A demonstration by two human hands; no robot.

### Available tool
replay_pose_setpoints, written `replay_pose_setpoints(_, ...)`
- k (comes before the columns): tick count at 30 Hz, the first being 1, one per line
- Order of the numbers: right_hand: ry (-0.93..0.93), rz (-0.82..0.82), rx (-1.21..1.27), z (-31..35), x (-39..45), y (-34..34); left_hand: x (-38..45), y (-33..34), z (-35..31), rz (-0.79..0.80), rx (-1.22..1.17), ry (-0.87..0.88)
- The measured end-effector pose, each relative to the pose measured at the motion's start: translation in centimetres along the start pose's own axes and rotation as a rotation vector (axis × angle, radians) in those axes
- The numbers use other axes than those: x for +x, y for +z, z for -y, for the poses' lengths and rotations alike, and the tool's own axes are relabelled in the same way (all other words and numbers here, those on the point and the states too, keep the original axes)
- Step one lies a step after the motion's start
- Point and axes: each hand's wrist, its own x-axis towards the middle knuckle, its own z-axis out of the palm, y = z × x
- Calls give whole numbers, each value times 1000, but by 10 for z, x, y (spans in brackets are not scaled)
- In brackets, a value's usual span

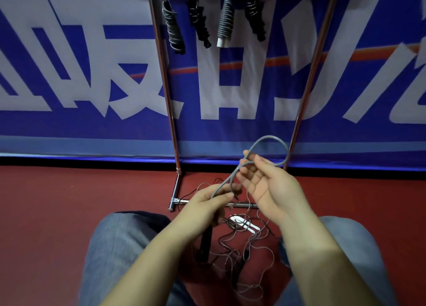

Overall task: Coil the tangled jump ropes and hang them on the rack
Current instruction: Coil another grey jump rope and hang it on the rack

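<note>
Nearest, between the knees: tangled heap of thin dark and grey jump-rope cords (pixel 242 257) with white handles (pixel 244 226) on the red floor (pixel 69 195), just in front of the rack's foot.

Above it, left hand (pixel 207 202) pinches the thick grey rope (pixel 221 186) between thumb and fingers. Right hand (pixel 262 181) has fingers loosely curled, the rope's loop (pixel 276 144) passing over the fingertips; firm grip there not evident.

Judged step: forming a coil turn. To do it well: keep the left pinch fixed as anchor, lay each turn the same size over it, and draw slack up gently so the heap does not knot.

Far: chrome rack (pixel 166 86) against the blue banner (pixel 69 52), four coiled ropes (pixel 227 15) already hanging from its top.
</note>
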Motion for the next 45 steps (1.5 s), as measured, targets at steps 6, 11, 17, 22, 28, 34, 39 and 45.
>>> replay_pose_setpoints(6,-27,-46,148,4,-1,6,-12,2,2,23,-38,-7)
replay_pose_setpoints(11,-5,-123,-55,-3,0,-12,-12,-1,0,-154,-279,-37)
replay_pose_setpoints(17,149,144,-843,-40,-18,-20,-7,-4,-10,-266,-582,-114)
replay_pose_setpoints(22,-134,262,-1551,-50,-18,-26,-6,-18,-19,-265,-880,-140)
replay_pose_setpoints(28,-193,101,-1472,-50,-12,-38,-4,-39,-19,-328,-816,-113)
replay_pose_setpoints(34,43,-65,-644,-38,-12,-14,-9,-27,-2,-296,-333,-168)
replay_pose_setpoints(39,131,-124,-62,-23,-17,-6,-18,-18,17,-145,-50,-140)
replay_pose_setpoints(45,71,-121,106,-12,-14,-10,-21,-15,21,-133,50,-47)
